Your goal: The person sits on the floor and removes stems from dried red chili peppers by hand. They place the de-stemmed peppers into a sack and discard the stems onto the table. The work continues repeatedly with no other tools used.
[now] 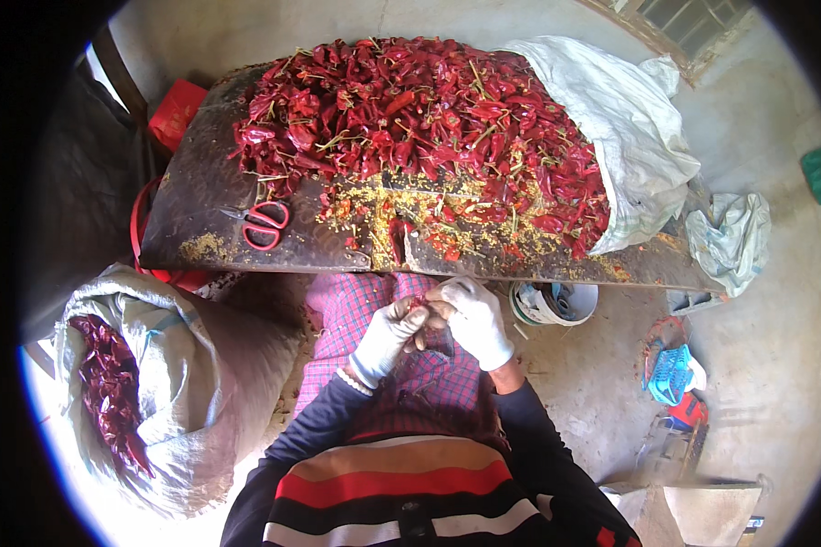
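Observation:
My left hand (pixel 391 336), in a white glove with bare fingertips, pinches a small dried red chili pepper (pixel 419 301). My right hand (pixel 471 316), gloved the same way, meets it at the fingertips and grips the pepper's other side. Most of the pepper is hidden by my fingers. Both hands are above my lap, just short of the table's edge. Beyond them a large heap of dried red chili peppers (pixel 410 109) spreads over the dark table (pixel 315 239). Yellow seeds (pixel 383 236) and pepper scraps lie along its near side.
Red-handled scissors (pixel 263 224) lie on the table at left. A white woven sack (pixel 609 130) spills peppers at right. On the floor at left stands a big sack (pixel 198 383) with peppers inside. A white bucket (pixel 585 309) stands under the table, a blue basket (pixel 670 375) farther right.

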A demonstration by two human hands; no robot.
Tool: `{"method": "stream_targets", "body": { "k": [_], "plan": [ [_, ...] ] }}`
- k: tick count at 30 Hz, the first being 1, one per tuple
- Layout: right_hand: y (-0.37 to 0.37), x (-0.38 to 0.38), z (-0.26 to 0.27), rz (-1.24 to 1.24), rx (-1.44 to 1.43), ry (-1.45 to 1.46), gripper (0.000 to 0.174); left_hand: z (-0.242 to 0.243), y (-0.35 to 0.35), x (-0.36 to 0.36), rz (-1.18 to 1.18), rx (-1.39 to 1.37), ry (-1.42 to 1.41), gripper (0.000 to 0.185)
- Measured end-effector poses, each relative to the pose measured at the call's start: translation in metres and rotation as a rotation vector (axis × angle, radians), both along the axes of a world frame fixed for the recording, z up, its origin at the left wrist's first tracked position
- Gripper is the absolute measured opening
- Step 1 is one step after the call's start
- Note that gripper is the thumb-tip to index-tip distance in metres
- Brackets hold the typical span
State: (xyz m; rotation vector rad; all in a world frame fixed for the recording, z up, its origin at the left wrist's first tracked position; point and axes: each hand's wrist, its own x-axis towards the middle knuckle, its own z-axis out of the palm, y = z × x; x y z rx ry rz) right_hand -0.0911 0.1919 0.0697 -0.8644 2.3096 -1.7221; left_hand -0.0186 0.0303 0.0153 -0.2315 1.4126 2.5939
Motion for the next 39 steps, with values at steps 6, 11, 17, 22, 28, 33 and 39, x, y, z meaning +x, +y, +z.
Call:
{"method": "stream_targets", "body": {
  "k": [6,11,17,22,28,33,39],
  "plan": [
    [0.008,0.024,-0.014,0.082,-0.221,-0.304,0.007,0.017,-0.012,0.012,-0.098,-0.443,0.266,0.023],
    [0.017,0.051,-0.034,0.102,-0.719,-0.918,0.016,0.029,-0.016,0.021,-0.106,-0.779,0.608,0.026],
    [0.03,0.077,-0.041,0.05,-0.897,-1.143,0.018,0.036,-0.003,0.033,-0.02,-1.123,0.952,0.021],
    [0.04,0.076,-0.042,-0.02,-1.095,-1.137,0.025,0.037,0.01,0.033,-0.006,-1.048,0.836,0.016],
    [0.103,0.031,-0.054,-0.137,-0.194,-0.499,0.019,0.03,0.005,0.04,-0.08,-0.155,0.054,0.027],
    [0.174,-0.077,-0.076,-0.651,0.295,0.042,0.018,0.007,-0.002,0.046,-0.083,0.075,-0.064,0.027],
    [0.217,-0.194,-0.085,-1.131,0.902,0.207,0.042,-0.005,-0.002,0.043,-0.137,0.154,-0.114,0.032]
  ]
}}
